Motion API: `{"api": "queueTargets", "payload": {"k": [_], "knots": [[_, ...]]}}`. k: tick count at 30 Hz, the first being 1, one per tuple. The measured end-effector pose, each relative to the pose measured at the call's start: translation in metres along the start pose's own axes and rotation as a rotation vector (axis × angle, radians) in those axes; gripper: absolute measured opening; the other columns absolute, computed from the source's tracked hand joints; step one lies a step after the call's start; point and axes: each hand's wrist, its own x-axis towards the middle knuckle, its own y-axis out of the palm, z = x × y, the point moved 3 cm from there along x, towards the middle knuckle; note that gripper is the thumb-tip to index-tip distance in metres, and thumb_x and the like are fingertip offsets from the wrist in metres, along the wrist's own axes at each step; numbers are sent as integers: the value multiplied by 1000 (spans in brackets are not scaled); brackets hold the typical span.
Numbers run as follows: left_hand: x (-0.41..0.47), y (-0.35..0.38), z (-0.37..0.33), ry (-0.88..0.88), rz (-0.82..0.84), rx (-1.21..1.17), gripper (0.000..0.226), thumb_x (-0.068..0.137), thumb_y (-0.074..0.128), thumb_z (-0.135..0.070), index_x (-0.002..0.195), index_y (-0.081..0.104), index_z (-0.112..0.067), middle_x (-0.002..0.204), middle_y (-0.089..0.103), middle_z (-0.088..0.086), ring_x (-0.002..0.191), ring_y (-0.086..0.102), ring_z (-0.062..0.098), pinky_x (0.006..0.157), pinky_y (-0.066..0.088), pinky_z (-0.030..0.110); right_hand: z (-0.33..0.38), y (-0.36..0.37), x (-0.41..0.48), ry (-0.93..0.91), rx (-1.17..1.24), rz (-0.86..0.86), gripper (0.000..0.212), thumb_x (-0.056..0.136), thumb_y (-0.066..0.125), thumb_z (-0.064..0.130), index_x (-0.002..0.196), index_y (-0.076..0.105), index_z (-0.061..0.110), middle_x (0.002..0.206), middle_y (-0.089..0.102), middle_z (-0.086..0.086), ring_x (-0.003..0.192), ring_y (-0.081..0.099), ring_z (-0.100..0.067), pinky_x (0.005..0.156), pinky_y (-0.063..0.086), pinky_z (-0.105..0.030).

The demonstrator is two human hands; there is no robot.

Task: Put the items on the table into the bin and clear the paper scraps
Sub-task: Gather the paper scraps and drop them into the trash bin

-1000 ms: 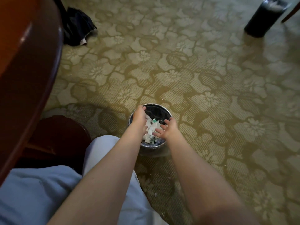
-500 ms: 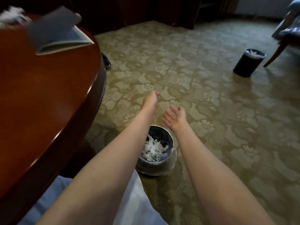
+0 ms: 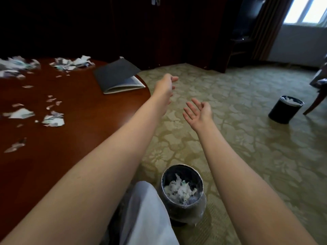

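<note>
Scraps (image 3: 53, 121) on tbl (image 3: 88, 112) blurred, some cut off at frame edge.

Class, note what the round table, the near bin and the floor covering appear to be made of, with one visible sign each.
Round reddish-brown table: likely varnished wood; its top shows glossy reflections.
Small dark round bin beside the knee: perhaps metal or plastic; it has a dull sheen, but the material is unclear.
Green floral floor covering: seemingly carpet, matt with patterned texture.

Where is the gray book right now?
In the head view, the gray book lies on the table, at its far right edge, beside the left hand.
</note>
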Motion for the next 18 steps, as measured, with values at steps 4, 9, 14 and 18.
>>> {"api": "queueTargets", "payload": {"k": [4, 9, 14, 18], "knots": [[-1, -54, -20, 56, -130, 12, 37, 97, 32, -26, 120, 60, -19, 107, 50, 2, 92, 45, 17, 75, 35, 28, -10, 50, -15, -7, -10, 125, 44, 99, 24, 23, 131, 51, 8, 135, 52, -13, 126, 48, -28, 95, 40, -33], [-10, -121, -30, 96, -273, 55, 37, 96, 32, -27, 117, 62, -21, 109, 53, 2, 98, 48, 18, 74, 37, 29, -31, 104, -34, 25, -53, 278, 43, 98, 27, 19, 132, 48, 5, 136, 50, -17, 126, 48, -30, 91, 42, -31], [-25, -186, -34, 149, -418, 123, 37, 98, 30, -28, 118, 60, -20, 106, 51, 1, 82, 47, 12, 63, 34, 24, -63, 149, -55, 84, -259, 428, 39, 99, 34, 15, 134, 46, 5, 137, 48, -19, 128, 45, -32, 91, 41, -31], [-41, -238, -25, 155, -542, 167, 38, 99, 29, -30, 122, 58, -20, 115, 50, 0, 105, 46, 16, 85, 38, 29, -94, 177, -74, 74, -539, 566, 40, 97, 39, 12, 137, 43, 7, 136, 49, -16, 126, 47, -31, 96, 42, -33]]}}
